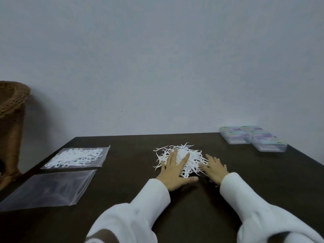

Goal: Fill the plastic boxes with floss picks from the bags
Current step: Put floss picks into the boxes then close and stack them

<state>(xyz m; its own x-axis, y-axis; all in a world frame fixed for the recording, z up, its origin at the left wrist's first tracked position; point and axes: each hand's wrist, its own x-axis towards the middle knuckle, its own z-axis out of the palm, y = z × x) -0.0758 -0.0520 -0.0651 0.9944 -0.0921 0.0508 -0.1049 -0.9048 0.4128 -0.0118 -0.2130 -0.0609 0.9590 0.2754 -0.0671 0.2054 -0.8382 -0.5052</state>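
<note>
Your left hand (172, 170) and right hand (214, 168) are lying flat, fingers straight, corralling the loose floss picks (182, 156) mid-desk (133, 193), likely bunching them for grabbing. Plastic boxes (252, 137) are waiting far right; full bag (77, 157) and empty bag (47, 188) are parked left.

1. Your dark brown table (175, 204) stands against the pale wall.
2. A loose pile of white floss picks (182, 155) lies at its middle.
3. At the left, a clear bag of floss picks (77, 157) lies flat, with an empty clear bag (47, 188) just nearer you.
4. Lidded plastic boxes (252, 138) sit clustered at the far right corner.
</note>
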